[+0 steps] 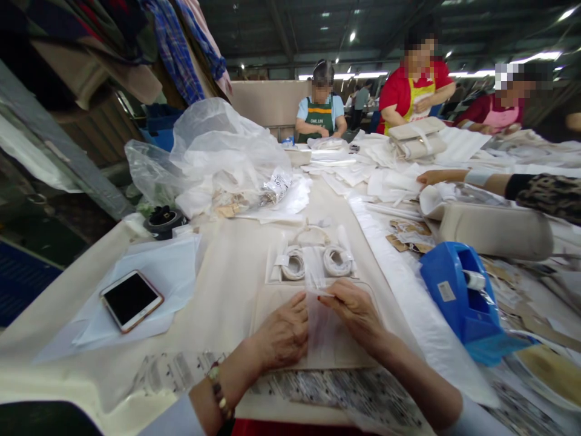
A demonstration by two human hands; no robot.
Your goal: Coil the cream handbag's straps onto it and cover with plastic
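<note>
Here both hands, left hand (284, 333) and right hand (358, 312), pinch a clear bag (324, 330) on the cluttered table (227, 272).

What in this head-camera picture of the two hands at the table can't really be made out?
- Small clear plastic bag between the left hand and right hand: any contents are too see-through and blurred to tell.
- Printed clear sheets at the near table edge: the forearms cover part, and the print is too small to read.
- Blue plastic tape dispenser: its white label is too small to read.
</note>
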